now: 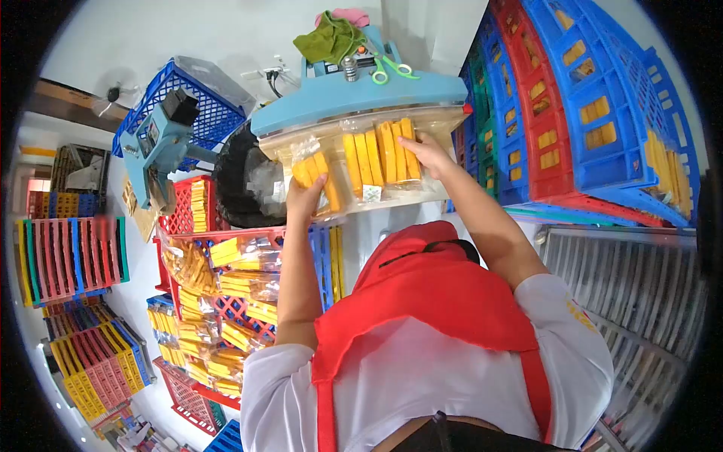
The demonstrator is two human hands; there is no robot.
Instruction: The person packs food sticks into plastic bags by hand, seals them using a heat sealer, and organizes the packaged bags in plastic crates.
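Observation:
My left hand (303, 197) is closed on a clear plastic bag of yellow sticks (328, 194) at the left end of a light-coloured shelf. At the other end, the fingers of my right hand (427, 154) grip the edge of a second clear bag of yellow sticks (389, 154). More yellow sticks (361, 160) in clear plastic lie between the hands, with a small white packet (372, 193) at their base. Right behind the bags runs the long blue bar of a bag sealing machine (361, 96).
Green-handled scissors (388, 68) and a green cloth (329, 39) lie on the machine. Filled bags (248, 286) sit in a red crate (169, 277) at lower left. A black-lined bin (233, 177) stands left; stacked blue and red crates (527, 113) rise at right.

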